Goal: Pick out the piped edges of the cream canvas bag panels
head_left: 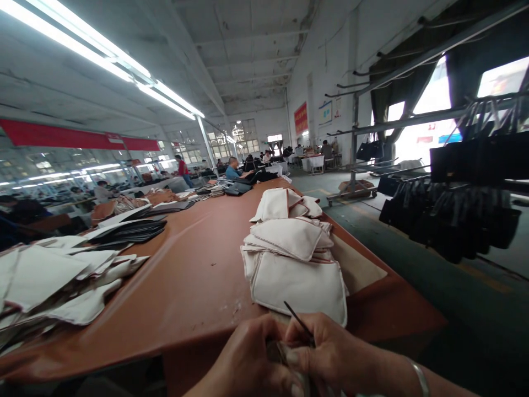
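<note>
Both of my hands are close together at the bottom middle, over the near edge of the table. My left hand (248, 355) is closed, fingers curled round a small greyish piece (281, 353) mostly hidden by the fingers. My right hand (330, 350) is closed on a thin dark pointed tool (295, 315), whose tip sticks up and to the left. Its fingertips also press against the greyish piece. Just beyond my hands lies a pile of stitched cream fabric pouches (295, 284), some showing brown edges, with more heaped behind.
Brown sheeting covers the long table (194, 259). At left lie loose white panels (45, 275) and a black stack (132, 230). A beige sheet (357, 267) sits beneath the pouches. Right of the aisle stands a metal rack (354, 138) with black bags (446, 220). A person (234, 169) works farther down.
</note>
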Demonstrator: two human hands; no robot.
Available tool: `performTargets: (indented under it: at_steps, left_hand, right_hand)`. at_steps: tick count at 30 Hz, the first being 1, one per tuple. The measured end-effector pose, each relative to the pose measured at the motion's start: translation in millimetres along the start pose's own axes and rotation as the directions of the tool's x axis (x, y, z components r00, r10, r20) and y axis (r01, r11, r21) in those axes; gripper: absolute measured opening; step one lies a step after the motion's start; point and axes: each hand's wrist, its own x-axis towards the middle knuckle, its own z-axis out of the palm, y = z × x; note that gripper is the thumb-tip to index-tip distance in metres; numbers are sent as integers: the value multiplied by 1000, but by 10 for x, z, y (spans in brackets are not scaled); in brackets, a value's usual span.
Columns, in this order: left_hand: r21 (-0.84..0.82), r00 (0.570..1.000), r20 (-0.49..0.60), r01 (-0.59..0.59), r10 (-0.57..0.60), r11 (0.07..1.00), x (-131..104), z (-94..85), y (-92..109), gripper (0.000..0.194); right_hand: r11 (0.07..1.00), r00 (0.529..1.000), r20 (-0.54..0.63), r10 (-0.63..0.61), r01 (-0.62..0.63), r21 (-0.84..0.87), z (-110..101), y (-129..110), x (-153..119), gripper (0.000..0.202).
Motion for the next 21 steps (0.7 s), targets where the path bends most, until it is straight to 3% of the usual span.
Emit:
performTargets:
  at_steps: [2,3,11,15,21]
  left_hand:
    - [-184,995,102,20,-2,983,-8,-23,-91,44]
    - [-219,995,99,21,1,975,-7,-31,-130,43]
    - [-209,999,42,-23,32,978,93,-43,-238,45]
    - [-267,997,75,34,-15,963,109,-47,-212,41]
    - [-281,985,174,39,11,959,96,-81,-219,47]
  right_hand:
    - [999,998,-26,52,-52,-3,-61,114,-5,21]
    - [999,998,-38,52,-51,4,-84,150,-10,20]
    - [999,995,-84,47,-46,8,-122,141,-55,26]
    - [1000,994,-107,10,-12,-23,-131,134,-71,16]
    - [999,995,-96,9,-6,32,-134,184,-77,10]
